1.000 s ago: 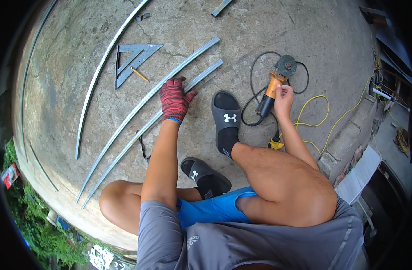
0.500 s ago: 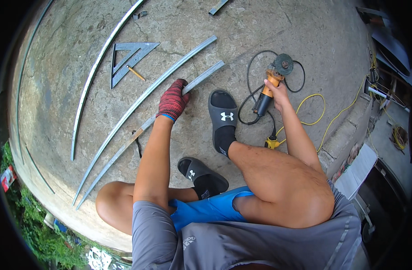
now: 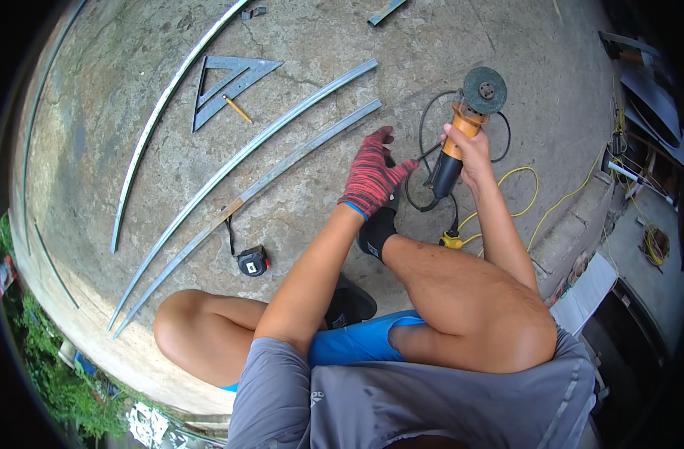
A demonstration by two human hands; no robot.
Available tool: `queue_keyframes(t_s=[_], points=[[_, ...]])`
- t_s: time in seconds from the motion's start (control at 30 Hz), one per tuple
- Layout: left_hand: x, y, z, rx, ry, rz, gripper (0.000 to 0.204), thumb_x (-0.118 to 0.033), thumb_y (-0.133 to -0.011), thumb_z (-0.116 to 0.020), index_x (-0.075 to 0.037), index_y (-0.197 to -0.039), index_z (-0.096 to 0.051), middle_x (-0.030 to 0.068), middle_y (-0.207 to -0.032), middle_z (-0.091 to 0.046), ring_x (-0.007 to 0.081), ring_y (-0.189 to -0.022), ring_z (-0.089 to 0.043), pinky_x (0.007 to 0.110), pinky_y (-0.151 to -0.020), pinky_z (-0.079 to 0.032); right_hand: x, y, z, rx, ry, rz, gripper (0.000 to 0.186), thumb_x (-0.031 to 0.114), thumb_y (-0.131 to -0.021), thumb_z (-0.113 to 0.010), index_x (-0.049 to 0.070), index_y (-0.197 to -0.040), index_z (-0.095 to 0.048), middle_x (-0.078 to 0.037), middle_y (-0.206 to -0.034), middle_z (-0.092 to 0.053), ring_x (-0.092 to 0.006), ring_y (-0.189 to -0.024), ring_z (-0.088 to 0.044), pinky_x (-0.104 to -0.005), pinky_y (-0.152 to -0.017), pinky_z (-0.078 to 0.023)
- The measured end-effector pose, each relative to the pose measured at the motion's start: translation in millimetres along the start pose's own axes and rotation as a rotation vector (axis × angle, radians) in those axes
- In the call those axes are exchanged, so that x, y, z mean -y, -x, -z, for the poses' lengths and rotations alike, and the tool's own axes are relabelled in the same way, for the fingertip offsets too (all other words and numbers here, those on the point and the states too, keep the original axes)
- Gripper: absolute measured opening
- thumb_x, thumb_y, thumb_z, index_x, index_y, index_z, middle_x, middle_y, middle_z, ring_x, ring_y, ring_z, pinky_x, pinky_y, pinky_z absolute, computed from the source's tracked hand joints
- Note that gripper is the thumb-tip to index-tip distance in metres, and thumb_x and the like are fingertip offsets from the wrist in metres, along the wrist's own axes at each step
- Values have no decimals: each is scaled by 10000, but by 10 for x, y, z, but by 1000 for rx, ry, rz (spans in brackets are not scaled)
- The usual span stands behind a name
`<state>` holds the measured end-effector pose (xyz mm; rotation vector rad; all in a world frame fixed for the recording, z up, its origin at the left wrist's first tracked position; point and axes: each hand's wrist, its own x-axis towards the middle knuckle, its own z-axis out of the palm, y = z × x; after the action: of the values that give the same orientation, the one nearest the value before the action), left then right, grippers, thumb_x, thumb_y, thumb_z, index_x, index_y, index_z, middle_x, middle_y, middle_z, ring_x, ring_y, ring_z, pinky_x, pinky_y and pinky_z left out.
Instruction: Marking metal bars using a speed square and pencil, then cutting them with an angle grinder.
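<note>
Gripping angle grinder (image 3: 461, 127), right hand (image 3: 473, 153) outstretched

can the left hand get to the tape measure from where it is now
Probably yes. The gloved left hand hangs open above the sandal, holding nothing. The tape measure lies on bare concrete to its left, just below the nearer metal strip, with nothing between them. The right hand has its grip on the grinder.

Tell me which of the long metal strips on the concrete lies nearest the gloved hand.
The lowest strip, the one whose upper end stops just left of the gloved left hand. The other strips lie farther up and left.
</note>
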<state>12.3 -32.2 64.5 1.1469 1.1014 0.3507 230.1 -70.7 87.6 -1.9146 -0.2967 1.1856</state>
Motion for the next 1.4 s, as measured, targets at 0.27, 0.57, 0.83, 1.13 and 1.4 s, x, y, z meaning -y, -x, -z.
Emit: queue_keyframes(t_s=[0.27,0.57,0.83,1.13,1.4], points=[[-234,67,-557,128,35,-47,855,-323,-778,-832,24,-1406,-366,234,-1218,-617,339,-1120,-632,414,-925,-507,646,176,-308,292,-191,166,419,238,-895,-737,13,-1183,-531,-72,-984,-637,-172,-871,-663,-319,-786,-557],[-353,97,-726,239,185,0,848,-282,-790,-804,12,-1420,-319,263,-1198,-603,376,-1142,-609,415,-990,-478,806,-20,-233,443,74,126,432,210,-842,-738,4,-1178,-562,-95,-973,-654,-194,-907,-661,-339,-815,-557],[-333,198,-934,121,138,3,1012,-181,-732,-806,25,-1490,-169,270,-1262,-556,377,-1164,-590,416,-981,-486,825,-19,-336,482,173,25,344,197,-830,-749,28,-1092,-603,-73,-885,-672,-173,-764,-672,-318,-681,-558],[-276,80,-989,60,172,60,750,-55,-763,-698,-65,-1421,-337,256,-1167,-588,402,-1069,-624,449,-888,-513,770,-167,-295,415,23,16,350,209,-827,-737,31,-1079,-571,-69,-864,-649,-165,-733,-657,-305,-652,-554],[-285,-19,-805,177,44,-22,718,-167,-773,-750,-44,-1390,-404,222,-1182,-607,388,-1107,-605,454,-918,-492,823,-312,-204,407,80,-16,334,222,-830,-738,43,-1056,-570,-64,-856,-645,-156,-723,-653,-300,-644,-551]])
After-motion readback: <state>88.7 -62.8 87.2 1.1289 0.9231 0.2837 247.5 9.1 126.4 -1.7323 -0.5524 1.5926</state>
